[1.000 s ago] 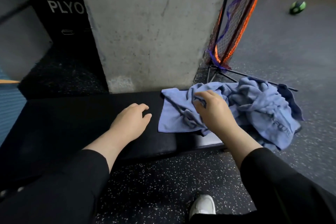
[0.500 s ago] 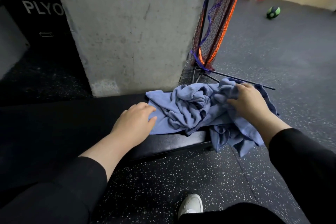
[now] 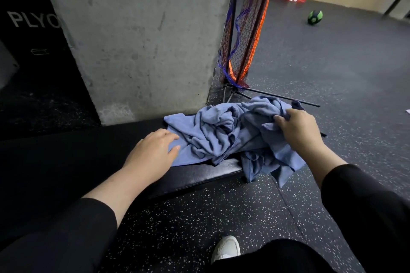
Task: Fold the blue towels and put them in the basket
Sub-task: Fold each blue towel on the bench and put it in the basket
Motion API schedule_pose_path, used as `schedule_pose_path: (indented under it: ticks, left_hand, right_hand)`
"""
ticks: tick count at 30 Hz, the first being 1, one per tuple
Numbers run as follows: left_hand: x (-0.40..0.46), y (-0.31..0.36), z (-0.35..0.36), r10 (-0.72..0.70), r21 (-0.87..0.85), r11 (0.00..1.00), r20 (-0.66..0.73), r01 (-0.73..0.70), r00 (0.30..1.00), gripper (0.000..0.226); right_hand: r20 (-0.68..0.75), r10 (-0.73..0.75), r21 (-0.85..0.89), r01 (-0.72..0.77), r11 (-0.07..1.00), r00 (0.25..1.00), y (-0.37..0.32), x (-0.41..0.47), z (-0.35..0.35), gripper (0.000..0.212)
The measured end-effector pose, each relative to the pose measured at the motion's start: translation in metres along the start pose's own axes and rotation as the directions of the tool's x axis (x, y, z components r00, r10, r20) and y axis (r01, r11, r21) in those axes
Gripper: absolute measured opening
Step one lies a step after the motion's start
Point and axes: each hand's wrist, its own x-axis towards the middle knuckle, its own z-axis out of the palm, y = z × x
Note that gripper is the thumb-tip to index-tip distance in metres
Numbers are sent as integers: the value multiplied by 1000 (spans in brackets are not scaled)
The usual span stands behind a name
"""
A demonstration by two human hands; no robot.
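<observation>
Right hand (image 3: 299, 131) shifted to far towel edge, grip bunching blue towels (image 3: 224, 137); left hand (image 3: 153, 153) flat, fingers on near corner.

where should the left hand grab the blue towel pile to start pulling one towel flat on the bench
Probably the flat corner of the blue towel pile lying on the black bench, right by the left hand. It is the one smooth, single-layer edge; the middle is bunched. Come in from the left, low along the bench, and pinch that edge while the right hand holds the far bunch.
</observation>
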Motion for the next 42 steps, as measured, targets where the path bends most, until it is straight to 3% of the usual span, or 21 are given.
schedule_pose_path:
  ticks: [4, 8, 11, 19, 24, 27, 29, 31, 33, 35, 37, 39, 41, 42]
  left_hand:
    - [-5, 7, 0, 12, -7, 1000, 0, -12, 1000, 36]
    - [-8, 8, -4, 17, -46, 999, -33, -18, 999, 37]
    - [-10, 4, -9, 22, -73, 997, -70, -27, 997, 36]
    - [-16, -5, -21, -9, -106, 994, -102, -2, 995, 34]
    - [-18, -6, -31, -5, -265, 963, -171, -42, 985, 33]
    - [-17, 3, -42, -33, -472, 877, -244, -89, 969, 34]
    - [-21, 16, -54, -44, -648, 749, -255, -137, 966, 36]
    - [-29, 27, -67, 39, -785, 573, -259, -234, 965, 46]
    - [-41, 38, -79, 156, -832, 479, -234, -281, 960, 65]
    - [-51, 43, -84, 159, -799, 534, -228, -278, 961, 90]
    - [-60, 40, -88, -19, -766, 617, -247, -183, 969, 111]
    - [-68, 27, -95, -214, -824, 561, -237, -79, 948, 97]
    - [-73, 9, -105, -331, -848, 527, -269, -59, 904, 32]
    - [-75, -1, -113, -392, -838, 543, -313, -57, 865, 26]
  right_hand:
    - [-114, 1, 131, 14, 991, 993, -3, -4, -9, 31]
    - [-357, 150, 418, 14, 909, 922, -21, -3, -47, 26]
    - [-419, 233, 549, 40, 835, 878, -34, 13, -73, 30]
    - [-395, 144, 695, 193, 693, 907, -81, 24, -109, 24]
    - [-290, 21, 784, 224, 579, 957, -136, 10, -134, 23]
    - [-232, -77, 825, 238, 512, 970, -181, -8, -148, 25]
    - [-189, -126, 854, 227, 468, 974, -209, -18, -154, 25]
    - [-129, -143, 880, 180, 440, 981, -238, -27, -153, 24]
    - [-66, -162, 906, 127, 404, 985, -263, -36, -145, 26]
    - [-13, -198, 927, 86, 365, 980, -285, -46, -131, 24]
    - [38, -249, 951, 41, 306, 968, -303, -60, -115, 18]
    - [92, -277, 968, -21, 249, 956, -319, -73, -95, 17]
    - [174, -296, 970, -112, 215, 939, -336, -87, -71, 22]
    - [235, -313, 965, -182, 190, 920, -345, -94, -62, 24]
